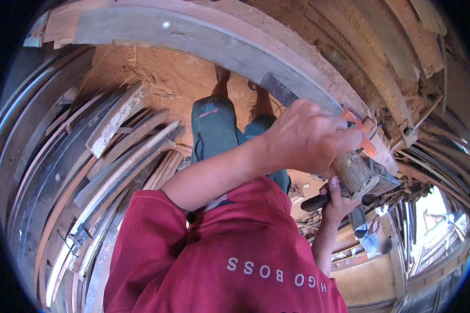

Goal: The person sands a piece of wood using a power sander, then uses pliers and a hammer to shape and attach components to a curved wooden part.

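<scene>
My left hand [313, 135] is curled into a fist at the right end of the long grey beam. What its fingers grip is hidden. An orange piece [368, 146] shows beside the knuckles. A rough, round block of pale wood [356, 175] comes out just below this fist, its end face towards me. Under the block, my right hand [342, 201] is closed round a dark rod-like handle [316, 202], thumb up. Right of the block is a grey, flat-sided piece [385, 178]; I cannot tell how it joins the rest. The beam [193, 39] curves across the top.
Planks [62, 156] stand stacked along the left, with a small metal clamp [78, 240] on one. Sawdust covers the floor [167, 68] between them and the beam. More boards [371, 57] lie beyond it. Another person [371, 242] is in the lower right background.
</scene>
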Action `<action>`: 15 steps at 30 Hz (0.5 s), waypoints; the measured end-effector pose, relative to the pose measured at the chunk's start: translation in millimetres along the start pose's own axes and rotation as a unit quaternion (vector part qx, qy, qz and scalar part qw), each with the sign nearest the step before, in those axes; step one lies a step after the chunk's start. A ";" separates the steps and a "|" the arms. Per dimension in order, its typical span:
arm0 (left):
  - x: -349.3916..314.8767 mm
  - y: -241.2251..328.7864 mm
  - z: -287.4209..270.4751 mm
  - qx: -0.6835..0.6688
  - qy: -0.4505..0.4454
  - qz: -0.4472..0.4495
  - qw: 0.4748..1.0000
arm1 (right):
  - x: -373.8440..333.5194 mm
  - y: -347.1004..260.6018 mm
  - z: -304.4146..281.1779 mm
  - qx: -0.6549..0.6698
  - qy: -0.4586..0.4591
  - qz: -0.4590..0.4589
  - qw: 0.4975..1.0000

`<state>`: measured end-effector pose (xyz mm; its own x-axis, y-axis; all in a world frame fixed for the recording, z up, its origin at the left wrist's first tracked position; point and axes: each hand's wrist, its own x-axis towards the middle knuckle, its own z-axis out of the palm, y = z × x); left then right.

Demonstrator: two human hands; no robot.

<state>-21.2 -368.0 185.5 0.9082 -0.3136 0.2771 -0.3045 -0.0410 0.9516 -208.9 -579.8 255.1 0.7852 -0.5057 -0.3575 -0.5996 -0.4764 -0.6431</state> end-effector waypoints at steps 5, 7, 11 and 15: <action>0.3 -4.5 5.0 -0.001 0.019 0.011 1.000 | -1.8 -4.8 11.5 0.026 -0.006 0.022 0.999; 1.1 -3.4 6.9 -0.006 0.020 0.009 1.000 | -1.0 -17.4 18.2 0.034 -0.020 0.028 0.999; 6.6 -0.1 1.3 -0.004 0.014 0.010 1.000 | -2.8 -37.8 26.4 0.096 -0.007 0.099 0.990; 10.8 -2.8 1.2 0.018 0.014 0.020 1.000 | -3.7 -51.7 26.1 0.099 -0.009 0.110 0.989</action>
<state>-10.9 -372.5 185.7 0.9028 -0.2891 0.3185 -0.3499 -0.0630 0.9347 -176.7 -534.4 272.0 0.6425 -0.5685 -0.5137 -0.7157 -0.2058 -0.6674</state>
